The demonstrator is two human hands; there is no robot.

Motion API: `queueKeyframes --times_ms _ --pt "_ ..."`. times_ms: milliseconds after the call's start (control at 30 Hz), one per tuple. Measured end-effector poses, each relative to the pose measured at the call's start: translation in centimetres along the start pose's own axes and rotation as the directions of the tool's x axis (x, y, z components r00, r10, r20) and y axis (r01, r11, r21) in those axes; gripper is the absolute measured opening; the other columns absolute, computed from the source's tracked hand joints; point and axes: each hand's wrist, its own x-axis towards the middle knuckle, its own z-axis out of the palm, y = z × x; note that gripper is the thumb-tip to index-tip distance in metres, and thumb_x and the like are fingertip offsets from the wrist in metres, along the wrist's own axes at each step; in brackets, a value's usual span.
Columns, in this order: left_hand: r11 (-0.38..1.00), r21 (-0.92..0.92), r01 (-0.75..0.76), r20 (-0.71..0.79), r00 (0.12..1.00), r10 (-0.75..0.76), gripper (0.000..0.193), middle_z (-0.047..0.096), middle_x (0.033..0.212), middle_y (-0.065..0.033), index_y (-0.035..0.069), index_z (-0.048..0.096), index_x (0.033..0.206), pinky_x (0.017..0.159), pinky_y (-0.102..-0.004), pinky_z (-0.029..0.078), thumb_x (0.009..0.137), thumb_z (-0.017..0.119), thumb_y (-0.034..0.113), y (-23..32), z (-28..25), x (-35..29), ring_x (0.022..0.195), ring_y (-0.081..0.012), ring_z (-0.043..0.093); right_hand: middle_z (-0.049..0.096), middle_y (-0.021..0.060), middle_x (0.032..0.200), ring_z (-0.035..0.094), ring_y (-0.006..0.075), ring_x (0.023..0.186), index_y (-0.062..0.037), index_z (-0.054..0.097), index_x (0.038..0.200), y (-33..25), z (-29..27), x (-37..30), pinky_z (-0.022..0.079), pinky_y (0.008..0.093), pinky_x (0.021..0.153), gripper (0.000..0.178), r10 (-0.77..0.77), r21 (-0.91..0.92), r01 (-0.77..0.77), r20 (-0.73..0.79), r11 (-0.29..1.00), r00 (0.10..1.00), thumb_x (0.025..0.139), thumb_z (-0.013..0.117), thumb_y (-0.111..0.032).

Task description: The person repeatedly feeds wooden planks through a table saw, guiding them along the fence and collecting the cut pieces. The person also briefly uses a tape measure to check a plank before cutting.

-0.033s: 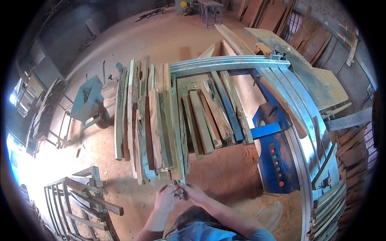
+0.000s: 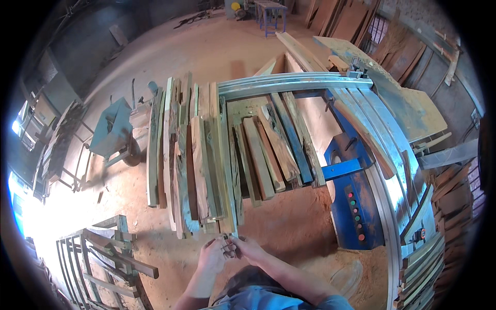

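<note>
dusty floor (image 2: 284, 222), rough-edged long planks (image 2: 203, 165), curled left hand (image 2: 212, 253)

I observe a blue upper garment (image 2: 261, 299) rearward of the grip, its right sleeve (image 2: 336, 302) short. Dark cloth (image 2: 244, 280) shows between garment and grip. Left hand (image 2: 211, 254) and right hand (image 2: 250, 249): ungloved.

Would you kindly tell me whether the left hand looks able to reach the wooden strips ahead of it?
Probably yes: the left hand appears close to the near ends of the wooden strips, and nothing visible blocks the way.
</note>
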Motion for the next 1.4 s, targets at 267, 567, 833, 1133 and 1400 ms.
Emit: queueKeyframes --times_ms 267,567,833,1133,1400 --pt "0.988 -0.086 0.13 0.064 0.99 -0.125 0.022 0.067 0.093 -0.0127 -0.002 0.06 0.105 0.07 -0.0357 0.054 0.102 0.052 0.018 1.2 -1.3 2.0 0.081 -0.0227 0.067 0.056 0.0019 0.065 0.05 0.0121 0.049 -0.004 0.061 0.09 -2.2 1.4 -0.3 0.037 0.0306 0.042 0.023 -0.242 -0.576 0.042 -0.275 0.817 0.931 0.098 0.064 -0.026" --pt "0.924 -0.351 0.153 0.031 0.988 -0.152 0.041 0.067 0.106 -0.0183 -0.007 0.057 0.111 0.085 -0.0368 0.053 0.105 0.044 0.032 0.8 -0.7 2.3 0.1 -0.0295 0.066 0.064 0.0112 0.08 0.062 0.0168 0.06 0.011 0.053 0.111 -7.2 1.3 -5.0 0.05 0.0312 0.051 0.047 -0.176 -0.42 0.018 -0.341 0.907 0.923 0.089 0.072 -0.026" --pt "0.96 -0.195 0.199 0.259 0.955 -0.146 0.047 0.064 0.115 -0.0164 -0.002 0.053 0.125 0.088 -0.0394 0.052 0.103 0.05 0.04 2.3 4.5 0.4 0.104 -0.029 0.063 0.064 0.0081 0.077 0.061 0.0133 0.062 0.0058 0.056 0.102 -10.5 0.4 -7.1 0.049 0.0292 0.052 0.037 -0.364 -0.692 0.022 -0.352 0.722 0.862 0.093 0.069 -0.028" --pt "0.902 -0.382 0.199 0.34 0.938 -0.063 0.038 0.065 0.099 -0.0084 0.006 0.06 0.118 0.073 -0.0353 0.048 0.099 0.058 0.039 4.5 8.6 0.6 0.082 -0.0217 0.06 0.062 0.0066 0.071 0.058 0.0121 0.055 0.0036 0.057 0.103 -13.9 0.2 -14.3 0.047 0.0269 0.049 0.031 -0.176 -0.435 -0.03 -0.426 0.9 0.887 0.092 0.068 -0.023" --pt "0.986 -0.166 0.024 0.235 0.972 0.016 0.028 0.063 0.086 -0.0024 0.003 0.06 0.115 0.052 -0.0295 0.043 0.098 0.066 0.024 0.9 9.8 2.8 0.061 -0.0147 0.056 0.064 0.0099 0.083 0.061 0.0137 0.06 0.0029 0.054 0.107 -12.7 -4.5 -17.1 0.05 0.0275 0.051 0.024 -0.264 -0.391 0.082 -0.438 0.917 0.859 0.095 0.062 -0.016"
